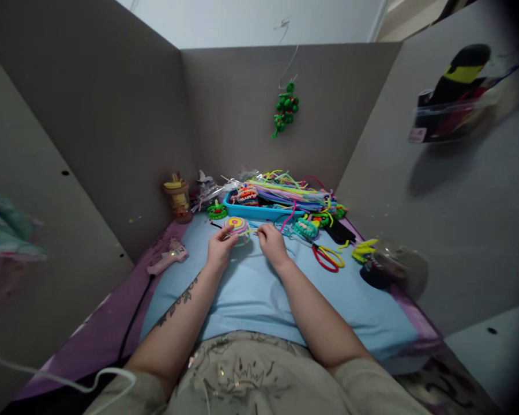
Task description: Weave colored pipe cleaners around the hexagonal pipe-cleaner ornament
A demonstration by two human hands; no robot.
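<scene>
My left hand (219,246) is closed round a small round pipe-cleaner piece (237,226), coiled in pink, yellow and purple, and holds it just above the light blue mat (259,294). My right hand (271,242) sits beside it with fingers pinched on a thin pipe-cleaner strand (253,231) that runs out of the coil. Both forearms reach forward from the bottom of the view.
A blue tray (259,212) of coloured pipe cleaners stands behind the hands. Red-and-yellow scissors (327,257) lie to the right, a pink glue gun (168,257) to the left, a yellow-lidded cup (178,199) at the back left. Grey panels wall in the desk; a green pipe-cleaner figure (286,109) hangs at the back.
</scene>
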